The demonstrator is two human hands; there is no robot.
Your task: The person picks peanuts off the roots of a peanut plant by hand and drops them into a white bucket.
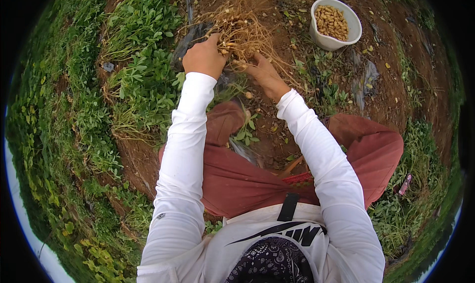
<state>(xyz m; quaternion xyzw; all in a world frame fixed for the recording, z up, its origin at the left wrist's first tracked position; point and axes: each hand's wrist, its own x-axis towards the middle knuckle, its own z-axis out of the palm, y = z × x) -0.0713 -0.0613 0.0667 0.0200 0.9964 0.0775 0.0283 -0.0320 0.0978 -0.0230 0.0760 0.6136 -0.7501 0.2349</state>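
Observation:
My left hand [205,57] grips the left side of a tangle of peanut plant roots [248,30], its fingers partly hidden by the roots. Several pale pods hang among the thin brown strands. At the lower right of the tangle, my right hand [268,74] pinches at a peanut pod [240,64] with thumb and fingers. Black plastic film [189,43] lies under and beside the left hand. Up and to the right stands a white bucket [355,21] with shelled-looking tan peanuts in their pods [331,22] inside.
Uprooted green peanut plants [143,38] lie in a row on the left. Brown soil [393,75] with torn plastic film [370,77] stretches to the right. My bent legs in red trousers [378,153] frame the ground before me. A small pink object [405,184] lies in the greenery at right.

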